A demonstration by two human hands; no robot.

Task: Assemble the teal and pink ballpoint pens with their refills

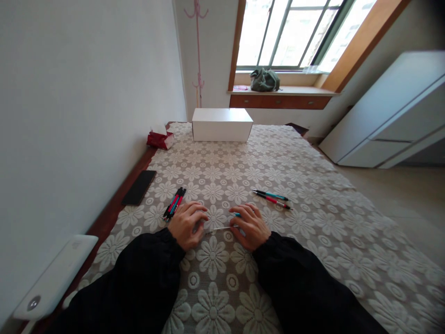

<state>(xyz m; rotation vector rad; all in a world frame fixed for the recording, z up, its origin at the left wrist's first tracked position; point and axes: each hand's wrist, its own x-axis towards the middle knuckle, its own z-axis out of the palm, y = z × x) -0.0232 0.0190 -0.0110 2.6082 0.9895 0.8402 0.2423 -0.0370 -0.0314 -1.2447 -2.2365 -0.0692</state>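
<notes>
My left hand (189, 226) rests on the lace tablecloth with its fingers curled and a gap between thumb and index finger; nothing shows in it. Close to its thumb lie tiny dark bits (209, 233), too small to name. My right hand (251, 226) is curled over a blue pen part (238, 215), mostly hidden by the fingers. A thin whitish rod (220, 228), like a pen refill, sticks out leftward from under that hand. Beyond the left hand is a bunch of pens (174, 204). A blue pen (271, 194) and a red pen (273, 200) lie beyond the right hand.
A black phone (139, 187) lies near the left table edge, with a red tissue pack (160, 139) farther back. At the table's far end stands a white box (222, 130). A white power strip (57, 276) sits at the near left, along the wall.
</notes>
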